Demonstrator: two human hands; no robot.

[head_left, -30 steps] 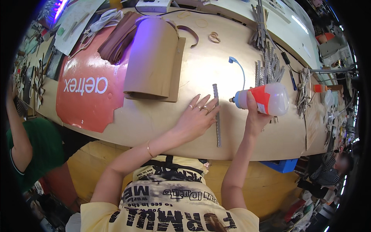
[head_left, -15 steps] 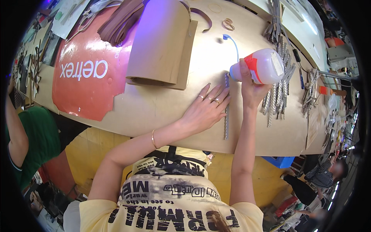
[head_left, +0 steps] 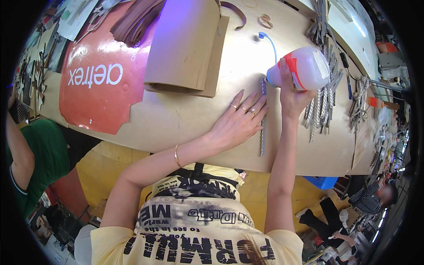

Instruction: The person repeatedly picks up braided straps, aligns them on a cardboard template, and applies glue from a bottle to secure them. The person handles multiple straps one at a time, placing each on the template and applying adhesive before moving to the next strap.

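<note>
My left hand lies flat on the table, fingers stretched out, rings on several of them. Its fingertips press on a thin braided strip that lies lengthwise away from me. My right hand is wrapped round a translucent white squeeze bottle with a red label. The bottle is tipped on its side, its blue nozzle end pointing left, close to the far end of the strip. Whether the nozzle touches the strip I cannot tell. A blue cap on a strap hangs off the bottle's neck.
Left of my hands stand a rolled brown sheet and a red cardboard piece. Bundled braided strips lie right of the bottle, with pens beyond. Two small tan loops rest farther back. A person in green is at left.
The view has shifted slightly, so the table appears a little higher and to the right. Both hands and the bottle keep nearly the same place over the strip. A person at far right has moved.
</note>
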